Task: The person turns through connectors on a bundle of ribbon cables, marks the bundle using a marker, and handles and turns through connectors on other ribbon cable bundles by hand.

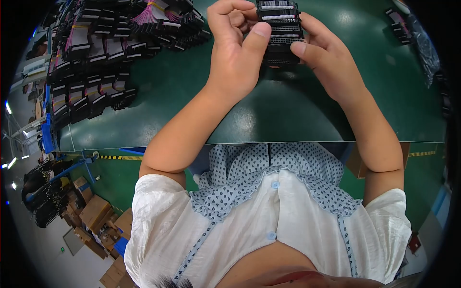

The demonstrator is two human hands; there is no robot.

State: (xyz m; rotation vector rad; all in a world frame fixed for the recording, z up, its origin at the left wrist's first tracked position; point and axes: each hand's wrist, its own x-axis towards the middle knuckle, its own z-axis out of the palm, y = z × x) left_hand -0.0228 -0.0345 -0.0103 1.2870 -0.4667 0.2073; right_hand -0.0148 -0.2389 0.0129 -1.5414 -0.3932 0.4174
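A stack of black multi-slot connectors (283, 33) with white strips between the rows is held between my two hands above the green tabletop. My left hand (235, 53) grips its left side, thumb pressed on the near face and fingers curled around behind. On the other side, my right hand (324, 55) holds the edge, its thumb lying near the lower right corner and the other fingers mostly hidden behind. The top of the stack runs up to the edge of the view.
Piles of black connectors with grey ribbon and pink wires (96, 53) cover the table's left side. At the far right lie another wired connector (398, 26) and a clear plastic bag (422, 48). Cardboard boxes (98, 211) stand on the floor at left, beyond the table edge (269, 142).
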